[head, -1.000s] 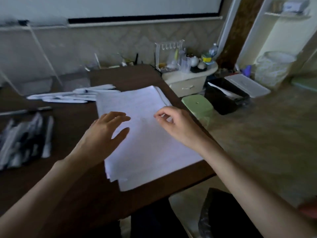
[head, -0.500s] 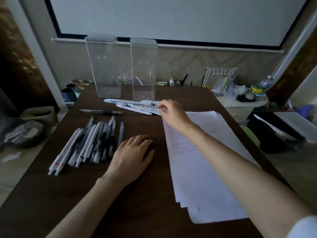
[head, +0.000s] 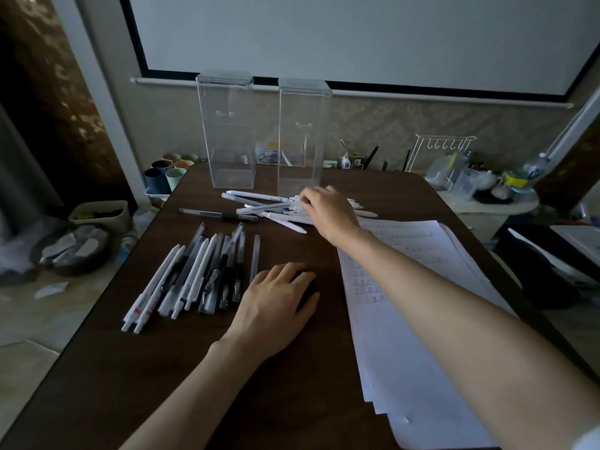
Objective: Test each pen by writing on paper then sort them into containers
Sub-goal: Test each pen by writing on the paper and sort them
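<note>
Left of the paper stack (head: pixel 415 336) a row of pens (head: pixel 194 274) lies on the table (head: pixel 162 384). Beyond the stack's far left corner sits a heap of white pens (head: pixel 266 206). The right hand (head: pixel 328 212) covers the end of the heap nearer the stack, as it did half a second ago, and I cannot tell its grip. The left hand (head: pixel 276 303) rests flat just left of the stack, holding nothing. Farther beyond the stack stand the left clear container (head: pixel 227 131) and the right clear container (head: pixel 302 138), showing only the clutter behind them.

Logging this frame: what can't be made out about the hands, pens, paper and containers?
Head view only.
- right hand: motion blur and its own back hide the grip; whether it holds a pen from the far pile is unclear.
- paper: test marks too small and dim to read; the forearm covers part.
- right container: a thin pale line could be inside or behind its clear wall.
</note>
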Demonstrator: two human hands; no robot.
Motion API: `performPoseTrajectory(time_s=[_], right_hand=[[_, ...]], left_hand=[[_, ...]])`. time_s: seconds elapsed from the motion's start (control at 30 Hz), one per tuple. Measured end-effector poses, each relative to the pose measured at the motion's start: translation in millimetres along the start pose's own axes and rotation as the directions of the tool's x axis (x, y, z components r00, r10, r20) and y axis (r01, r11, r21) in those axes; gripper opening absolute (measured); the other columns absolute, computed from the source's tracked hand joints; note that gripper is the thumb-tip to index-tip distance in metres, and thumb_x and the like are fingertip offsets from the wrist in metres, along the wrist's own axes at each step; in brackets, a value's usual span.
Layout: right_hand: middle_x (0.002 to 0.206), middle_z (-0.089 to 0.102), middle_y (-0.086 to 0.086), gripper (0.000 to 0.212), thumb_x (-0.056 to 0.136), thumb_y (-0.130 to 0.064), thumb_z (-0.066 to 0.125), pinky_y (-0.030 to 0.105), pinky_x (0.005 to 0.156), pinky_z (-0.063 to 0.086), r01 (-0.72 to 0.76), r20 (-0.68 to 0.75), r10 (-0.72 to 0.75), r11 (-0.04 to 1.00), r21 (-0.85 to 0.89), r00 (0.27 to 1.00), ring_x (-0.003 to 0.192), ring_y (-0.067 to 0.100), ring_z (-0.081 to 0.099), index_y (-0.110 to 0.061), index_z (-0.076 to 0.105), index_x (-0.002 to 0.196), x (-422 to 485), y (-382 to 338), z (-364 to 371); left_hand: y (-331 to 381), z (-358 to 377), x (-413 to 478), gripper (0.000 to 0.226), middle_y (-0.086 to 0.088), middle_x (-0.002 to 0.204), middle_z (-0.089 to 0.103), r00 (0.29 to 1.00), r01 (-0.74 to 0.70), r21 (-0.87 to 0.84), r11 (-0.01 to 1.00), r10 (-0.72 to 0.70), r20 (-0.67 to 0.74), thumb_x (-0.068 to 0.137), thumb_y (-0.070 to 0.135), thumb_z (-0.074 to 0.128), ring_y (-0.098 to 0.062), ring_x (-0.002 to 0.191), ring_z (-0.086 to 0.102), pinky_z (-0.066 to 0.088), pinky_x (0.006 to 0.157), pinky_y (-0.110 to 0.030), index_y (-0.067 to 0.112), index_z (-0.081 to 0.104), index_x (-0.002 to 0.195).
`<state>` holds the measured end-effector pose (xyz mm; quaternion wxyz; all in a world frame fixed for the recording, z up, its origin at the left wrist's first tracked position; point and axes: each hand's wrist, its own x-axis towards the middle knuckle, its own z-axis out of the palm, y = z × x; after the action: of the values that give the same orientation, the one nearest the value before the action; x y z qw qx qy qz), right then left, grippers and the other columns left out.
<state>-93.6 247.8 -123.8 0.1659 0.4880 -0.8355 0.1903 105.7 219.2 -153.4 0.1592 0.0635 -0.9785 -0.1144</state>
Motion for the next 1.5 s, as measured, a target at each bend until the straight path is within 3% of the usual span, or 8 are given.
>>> performPoseTrajectory(time_s=[0.13,0.27,0.37,0.47,0.77,0.93,1.3,1.5], right_hand=[[0.092,0.065,0.009,0.013,0.095,-0.011,0.051,0.034,0.073,0.042,0.151,-0.121,-0.141,0.985,0.079,0.983,0.085,0.026,0.061,-0.004,0.061,0.100,-9.0,-8.7,-27.1],[0.094,0.064,0.005,0.012,0.094,-0.012,0.053,0.033,0.078,0.047,0.061,-0.200,-0.009,0.965,0.255,0.980,0.090,0.021,0.058,-0.005,0.061,0.100,-55.0,1.3,-60.6],[0.095,0.061,-0.002,0.012,0.094,-0.013,0.054,0.013,0.077,0.042,-0.082,-0.071,0.122,0.907,0.413,0.990,0.090,0.011,0.055,-0.010,0.062,0.102,-100.4,12.7,-81.5],[0.094,0.065,-0.003,0.012,0.093,-0.014,0.055,0.011,0.077,0.043,-0.208,0.097,0.184,0.822,0.530,0.978,0.090,0.003,0.058,-0.019,0.063,0.101,-134.2,22.4,-96.6],[0.071,0.063,0.000,0.009,0.074,-0.021,0.072,0.021,0.070,0.047,-0.303,0.281,0.208,0.081,0.950,0.937,0.071,0.012,0.061,-0.018,0.068,0.082,-175.5,29.5,-108.5],[0.068,0.061,0.000,0.007,0.081,-0.015,0.060,0.026,0.068,0.043,-0.305,0.265,0.231,0.163,0.938,0.936,0.068,0.012,0.056,-0.019,0.065,0.079,-174.8,31.3,-102.4],[0.067,0.059,0.000,0.005,0.081,-0.010,0.058,0.025,0.066,0.045,-0.282,0.254,0.214,0.114,0.952,0.943,0.066,0.015,0.056,-0.015,0.056,0.080,-175.8,35.8,-92.1],[0.059,0.060,0.002,0.015,0.078,-0.012,0.048,0.019,0.057,0.045,-0.196,0.144,0.415,0.084,0.977,0.898,0.054,0.013,0.055,-0.006,0.062,0.080,-171.3,48.0,-96.5]], left_hand=[[-0.3,-0.3,-0.4,0.043,0.009,0.140,0.042,1.000,-0.007,0.000,1.000,0.007,0.002,0.096,0.045,0.037,-0.009,0.127,0.039,0.031,0.101,-0.026,0.028,0.045,0.135],[2.4,-7.4,0.1,0.027,0.005,0.112,0.058,0.996,0.007,-0.006,1.000,-0.007,-0.094,0.094,0.034,0.047,-0.013,0.101,0.056,0.041,0.083,-0.026,0.022,0.062,0.113],[7.9,-16.8,0.9,0.012,-0.001,0.086,0.056,0.933,0.062,-0.030,0.998,-0.069,-0.353,0.087,0.026,0.060,-0.019,0.074,0.055,0.043,0.061,-0.029,0.014,0.062,0.089],[10.7,-17.5,0.8,0.035,-0.010,0.098,0.053,0.894,0.149,0.028,0.988,-0.123,-0.431,0.086,0.041,0.057,-0.023,0.087,0.047,0.045,0.070,-0.037,0.013,0.059,0.106],[45.6,-1.4,1.6,0.037,-0.003,0.082,0.064,0.958,-0.176,0.107,0.979,0.195,-0.211,0.092,0.031,0.038,-0.022,0.070,0.061,0.048,0.056,-0.032,0.009,0.066,0.099],[76.7,10.5,20.8,0.027,-0.010,0.092,0.059,0.976,-0.148,-0.080,0.986,0.133,-0.170,0.088,0.003,0.058,-0.025,0.079,0.060,0.044,0.066,-0.028,-0.001,0.056,0.114],[81.4,19.2,28.4,0.040,0.003,0.065,0.058,0.984,-0.142,-0.321,0.936,0.098,-0.148,0.090,0.055,0.026,-0.024,0.053,0.053,0.036,0.046,-0.030,0.023,0.050,0.090],[87.3,14.4,32.2,0.064,0.007,0.057,0.045,0.998,-0.010,-0.267,0.964,-0.008,-0.065,0.078,0.071,0.017,-0.018,0.054,0.049,0.035,0.053,-0.030,0.023,0.043,0.111]])
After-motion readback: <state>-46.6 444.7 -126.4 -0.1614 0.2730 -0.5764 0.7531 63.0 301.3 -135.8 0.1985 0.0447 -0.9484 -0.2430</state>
